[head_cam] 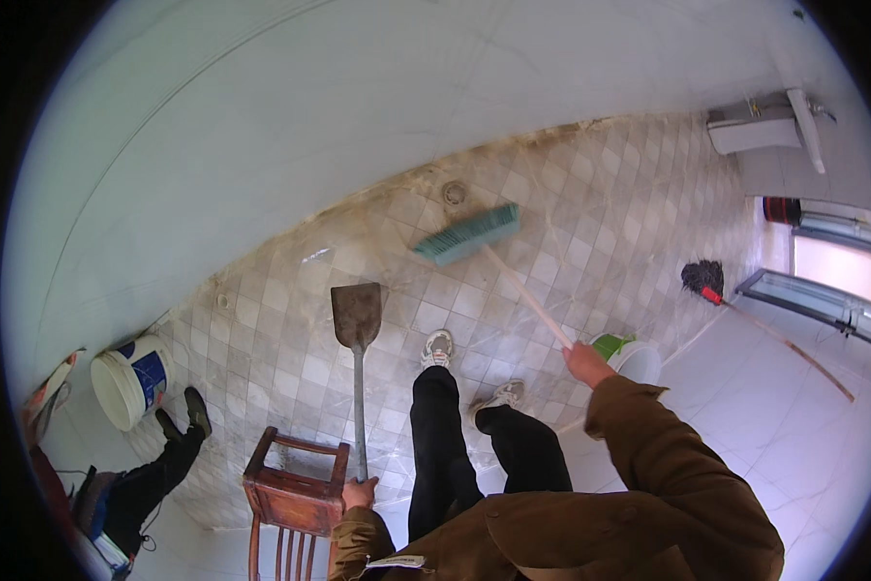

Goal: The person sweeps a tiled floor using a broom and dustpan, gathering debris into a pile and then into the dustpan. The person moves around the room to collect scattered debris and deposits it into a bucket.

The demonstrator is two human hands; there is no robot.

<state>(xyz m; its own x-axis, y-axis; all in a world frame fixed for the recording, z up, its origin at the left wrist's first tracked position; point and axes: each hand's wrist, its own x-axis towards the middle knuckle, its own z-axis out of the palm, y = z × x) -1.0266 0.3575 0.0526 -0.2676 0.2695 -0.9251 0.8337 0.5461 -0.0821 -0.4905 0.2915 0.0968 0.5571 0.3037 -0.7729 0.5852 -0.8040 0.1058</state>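
Note:
My left hand (360, 493) grips the end of a long grey shovel handle, beside a wooden chair. The flat, dark blade of the shovel (357, 314) points away from me over the tiled floor. My right hand (589, 363) is closed round the pale wooden handle of a push broom (467, 235). The broom's green head is on the tiles ahead, near a round floor drain (453, 192). It looks slightly blurred. A small wet or shiny patch (316, 255) shows on the floor left of the broom head.
The wooden chair (290, 501) stands at lower left. Farther left are a white bucket (119, 388) and another person (145, 486). A white and green bucket (635, 361) sits behind my right hand. A mop (704, 279) leans at right, near an open window (827, 305). A white fixture (758, 136) is at upper right.

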